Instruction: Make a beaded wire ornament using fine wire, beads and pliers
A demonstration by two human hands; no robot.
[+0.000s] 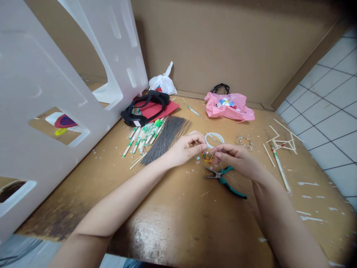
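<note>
Over the middle of the table my left hand (187,149) is closed in a pinch, thumb against fingers. Just to its right, my right hand (235,158) has its thumb and fingers pressed together too. The fingertips are close together, and whatever they hold is too fine to make out. Under them lie red, yellow and green bands (207,157) and several small clear beads. Pliers (227,182) with teal handles rest just below my right hand, jaws toward the left. A round white ring-shaped dish (214,139) sits right behind the fingertips.
Left are a bundle of grey wires (166,139), wrapped chopsticks (146,134), a black head strap (147,108) on red card, and a white plastic panel (83,93). A pink bag (230,108) stands behind; a beaded wire loop (244,143) and stick frame (283,145) lie right.
</note>
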